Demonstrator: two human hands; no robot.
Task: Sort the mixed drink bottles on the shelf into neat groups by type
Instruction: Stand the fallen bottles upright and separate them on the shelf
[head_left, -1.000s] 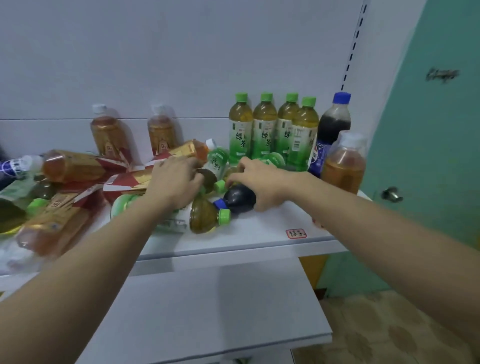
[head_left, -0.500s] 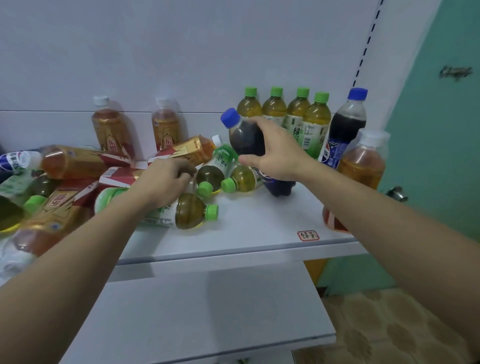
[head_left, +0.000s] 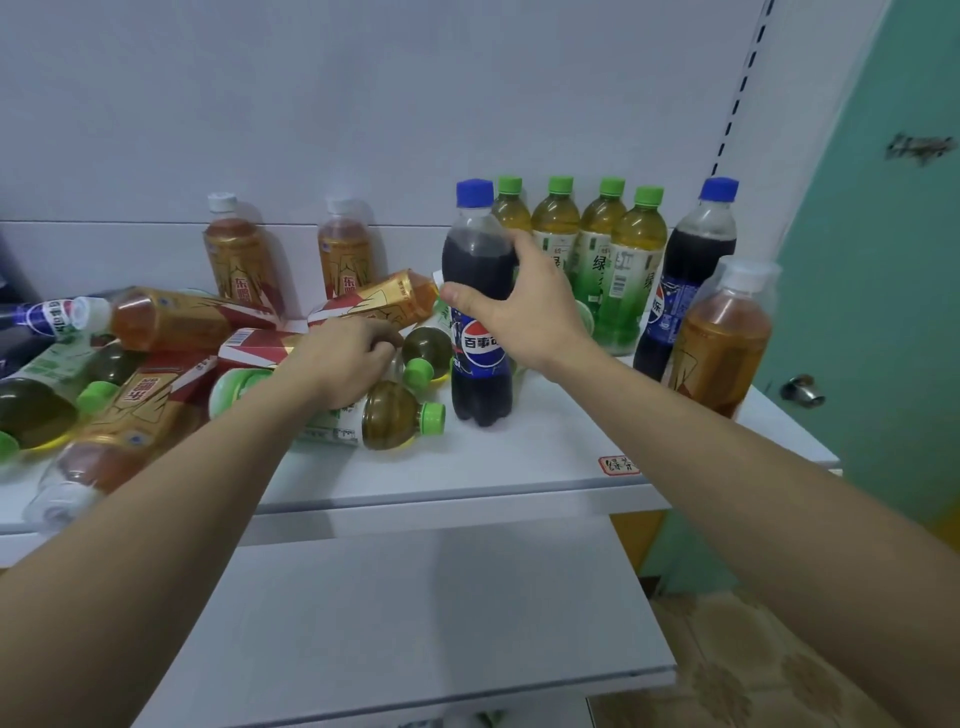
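My right hand (head_left: 519, 312) grips an upright cola bottle (head_left: 475, 265) with a blue cap, its base on or just above the white shelf (head_left: 519, 457). Behind it stand several green tea bottles (head_left: 597, 249) in a row, then a second upright cola bottle (head_left: 691, 260) and an amber tea bottle (head_left: 722, 338) at the right end. My left hand (head_left: 337, 364) lies on a pile of fallen bottles, fingers curled over a lying green tea bottle (head_left: 389, 421). Red-and-gold tea bottles (head_left: 171, 322) lie mixed with green tea bottles at the left.
Two amber tea bottles (head_left: 239, 254) stand against the back wall. A cola bottle (head_left: 47, 317) lies at the far left. A red-bordered sticker (head_left: 618, 464) marks the shelf's front edge. A lower shelf (head_left: 415, 613) juts out below. A green door with a knob (head_left: 802, 389) is at right.
My right hand picked the cola bottle out of the pile, turned it upright and lowered it in front of the green tea row. My left hand stayed on the pile.
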